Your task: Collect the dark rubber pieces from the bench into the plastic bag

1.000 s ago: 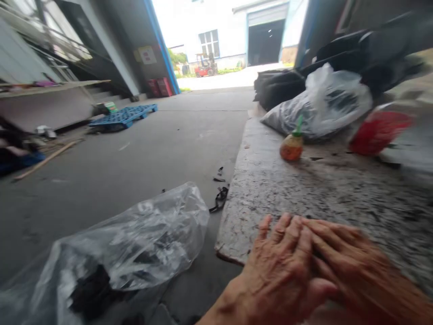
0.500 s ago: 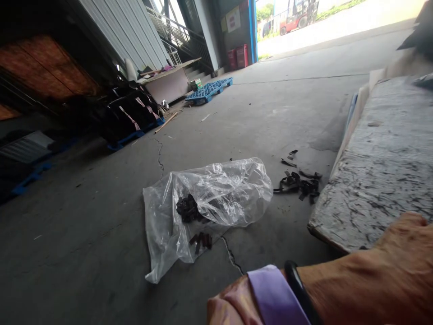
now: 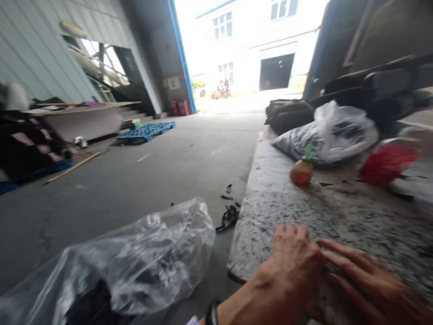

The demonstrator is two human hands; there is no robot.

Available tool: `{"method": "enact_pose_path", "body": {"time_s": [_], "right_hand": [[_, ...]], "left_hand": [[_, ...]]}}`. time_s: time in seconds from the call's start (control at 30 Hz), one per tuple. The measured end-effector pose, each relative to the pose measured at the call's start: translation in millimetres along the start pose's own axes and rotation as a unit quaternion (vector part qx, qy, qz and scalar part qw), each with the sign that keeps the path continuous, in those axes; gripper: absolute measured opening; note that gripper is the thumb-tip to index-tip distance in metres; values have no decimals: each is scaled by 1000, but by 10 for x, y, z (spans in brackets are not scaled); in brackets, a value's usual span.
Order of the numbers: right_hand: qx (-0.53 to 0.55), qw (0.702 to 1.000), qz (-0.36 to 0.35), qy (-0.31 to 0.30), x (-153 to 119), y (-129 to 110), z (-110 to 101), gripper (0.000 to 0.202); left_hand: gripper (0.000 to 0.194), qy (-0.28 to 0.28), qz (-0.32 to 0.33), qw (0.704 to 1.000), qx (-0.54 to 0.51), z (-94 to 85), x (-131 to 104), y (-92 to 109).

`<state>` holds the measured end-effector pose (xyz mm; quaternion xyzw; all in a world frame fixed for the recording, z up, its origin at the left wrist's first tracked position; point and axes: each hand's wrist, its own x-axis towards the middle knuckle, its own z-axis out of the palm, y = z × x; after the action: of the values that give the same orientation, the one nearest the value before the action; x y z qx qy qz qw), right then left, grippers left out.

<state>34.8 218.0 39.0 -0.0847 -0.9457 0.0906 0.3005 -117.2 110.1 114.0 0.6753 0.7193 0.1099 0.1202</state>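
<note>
My left hand (image 3: 294,257), with a black band at its wrist, rests at the near edge of the speckled tabletop (image 3: 270,203). Its fingers are curled down, and what they hold, if anything, is hidden. Close against it on the right is my right hand (image 3: 365,275), blurred, its fingers stretched toward the left hand. A clear plastic bag (image 3: 162,253) with dark pieces inside lies on the floor to the left. Beyond the hands, a small orange bottle (image 3: 301,172) with a green tip stands on the table.
A tied clear bag of dark material (image 3: 333,135) and a red item (image 3: 389,162) sit farther back on the table. Black scraps (image 3: 230,216) lie on the floor by the table edge. A blue pallet (image 3: 147,131) is farther off.
The view has swung right and up, bringing more of the tabletop into sight. My right hand has appeared beside my left hand, which now shows more fully.
</note>
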Motion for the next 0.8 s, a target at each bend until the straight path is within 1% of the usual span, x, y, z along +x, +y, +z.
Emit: {"method": "enact_pose_path", "body": {"time_s": [0.03,0.1,0.17,0.27,0.37,0.43,0.5,0.57,0.63,0.73,0.8], "right_hand": [[-32,999,3,-11,-42,14,-103,35],[-74,997,7,-14,-65,21,-218,32],[-88,996,13,13,-54,41,-268,27],[-90,994,30,47,-80,115,-315,25],[-81,992,65,69,-163,208,-336,26],[-71,991,76,80,-213,261,-320,25],[-58,991,81,86,-242,304,-284,26],[-47,991,87,89,-251,336,-243,28],[-42,991,87,88,-249,359,-213,31],[-40,992,77,92,-244,381,-199,33],[-37,992,77,98,-240,389,-205,34]], "left_hand": [[18,-4,5,1000,18,-17,38,-15],[16,-4,-2,999,52,-54,112,-25],[14,-19,-19,997,77,-94,168,-7],[13,-54,-41,994,89,-157,239,13],[10,-89,-51,993,65,-236,345,-51],[4,-124,-57,990,29,-292,445,-131],[13,-170,-65,983,-10,-340,547,-202],[23,-211,-71,974,-40,-378,614,-227],[24,-213,-76,972,-61,-414,617,-203],[14,-173,-82,977,-90,-474,511,-164],[11,-158,-85,977,-113,-502,384,-243]]}}
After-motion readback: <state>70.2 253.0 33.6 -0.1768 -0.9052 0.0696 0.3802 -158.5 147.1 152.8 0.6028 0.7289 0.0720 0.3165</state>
